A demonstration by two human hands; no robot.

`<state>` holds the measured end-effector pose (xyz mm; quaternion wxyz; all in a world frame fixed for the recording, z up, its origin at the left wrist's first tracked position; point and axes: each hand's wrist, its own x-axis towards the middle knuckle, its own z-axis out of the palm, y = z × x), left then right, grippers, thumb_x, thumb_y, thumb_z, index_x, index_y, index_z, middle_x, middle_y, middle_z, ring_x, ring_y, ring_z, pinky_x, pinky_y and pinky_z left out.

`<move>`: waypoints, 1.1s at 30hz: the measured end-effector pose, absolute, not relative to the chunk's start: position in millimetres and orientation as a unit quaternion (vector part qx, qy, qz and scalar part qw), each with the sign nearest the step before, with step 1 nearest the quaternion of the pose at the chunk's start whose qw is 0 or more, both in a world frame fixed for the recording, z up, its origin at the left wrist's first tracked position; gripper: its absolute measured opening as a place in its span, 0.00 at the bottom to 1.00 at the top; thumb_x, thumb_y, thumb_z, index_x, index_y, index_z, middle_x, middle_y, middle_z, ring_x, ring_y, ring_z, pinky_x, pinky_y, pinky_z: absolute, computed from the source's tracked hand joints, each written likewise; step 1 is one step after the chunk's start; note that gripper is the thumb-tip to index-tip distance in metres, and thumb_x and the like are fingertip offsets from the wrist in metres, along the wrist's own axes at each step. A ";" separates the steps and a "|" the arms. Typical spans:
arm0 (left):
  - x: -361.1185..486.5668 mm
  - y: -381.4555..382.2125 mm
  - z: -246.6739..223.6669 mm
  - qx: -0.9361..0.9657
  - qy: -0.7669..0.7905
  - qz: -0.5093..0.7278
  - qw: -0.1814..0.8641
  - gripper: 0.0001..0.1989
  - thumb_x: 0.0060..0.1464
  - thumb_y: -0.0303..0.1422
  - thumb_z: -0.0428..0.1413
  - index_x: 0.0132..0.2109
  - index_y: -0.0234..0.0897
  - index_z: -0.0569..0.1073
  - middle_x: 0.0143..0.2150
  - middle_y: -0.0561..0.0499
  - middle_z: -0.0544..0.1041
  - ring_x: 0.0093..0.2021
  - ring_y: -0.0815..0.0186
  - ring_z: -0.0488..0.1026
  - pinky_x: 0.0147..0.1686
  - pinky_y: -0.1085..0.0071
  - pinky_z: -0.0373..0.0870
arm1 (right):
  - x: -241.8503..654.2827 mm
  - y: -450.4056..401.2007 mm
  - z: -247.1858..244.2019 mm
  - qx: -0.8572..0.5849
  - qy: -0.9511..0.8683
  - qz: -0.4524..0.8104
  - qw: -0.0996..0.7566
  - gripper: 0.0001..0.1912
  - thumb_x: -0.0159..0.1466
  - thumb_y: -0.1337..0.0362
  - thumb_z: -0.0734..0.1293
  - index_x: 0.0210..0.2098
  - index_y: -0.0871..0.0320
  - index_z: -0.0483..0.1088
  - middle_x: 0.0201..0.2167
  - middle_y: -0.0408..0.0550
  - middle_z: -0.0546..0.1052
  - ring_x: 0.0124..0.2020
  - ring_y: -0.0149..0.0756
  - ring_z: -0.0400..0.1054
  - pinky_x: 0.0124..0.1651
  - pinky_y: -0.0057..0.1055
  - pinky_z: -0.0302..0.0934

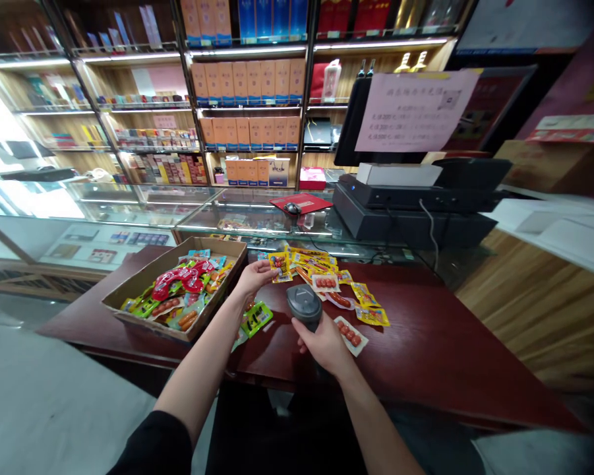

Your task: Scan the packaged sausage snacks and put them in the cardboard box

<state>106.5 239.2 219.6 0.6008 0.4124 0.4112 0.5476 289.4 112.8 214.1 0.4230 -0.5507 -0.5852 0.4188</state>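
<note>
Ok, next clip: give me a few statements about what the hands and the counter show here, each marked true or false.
1. The right hand holds a grey barcode scanner. True.
2. The left hand has its grip on a yellow snack packet. True, its fingertips are on the packet's edge.
3. The cardboard box is empty. False: it holds red, green and other coloured snack packets.
4. The loose packets lie on a glass counter. False: they lie on the dark red wooden table; the glass display case stands behind it.
5. A cash register stands beyond the packets, to the right. True.
</note>
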 end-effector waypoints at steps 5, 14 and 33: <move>49.0 235.1 250.6 0.409 0.413 0.594 0.556 0.25 0.31 0.32 0.72 0.40 0.30 0.75 0.37 0.44 0.81 0.34 0.64 0.78 0.40 0.67 0.74 | 272.7 129.7 219.2 -0.539 -0.592 0.451 0.394 0.20 0.59 0.52 0.68 0.43 0.60 0.66 0.17 0.40 0.73 0.15 0.33 0.70 0.19 0.26 0.64; -82.8 200.1 300.8 0.379 0.500 0.674 0.389 0.25 0.34 0.33 0.71 0.42 0.30 0.77 0.40 0.43 0.80 0.37 0.64 0.78 0.42 0.68 0.75 | 238.9 162.6 223.4 -0.512 -0.625 0.463 0.365 0.17 0.59 0.51 0.68 0.37 0.58 0.66 0.17 0.41 0.74 0.15 0.35 0.71 0.20 0.28 0.64; 200.5 292.6 226.4 0.636 0.434 0.434 0.467 0.11 0.44 0.29 0.65 0.38 0.36 0.79 0.40 0.43 0.80 0.40 0.58 0.76 0.46 0.62 0.71 | 363.8 167.1 244.6 -0.609 -0.530 0.402 0.432 0.16 0.59 0.50 0.66 0.36 0.56 0.69 0.15 0.40 0.71 0.13 0.36 0.68 0.16 0.29 0.61</move>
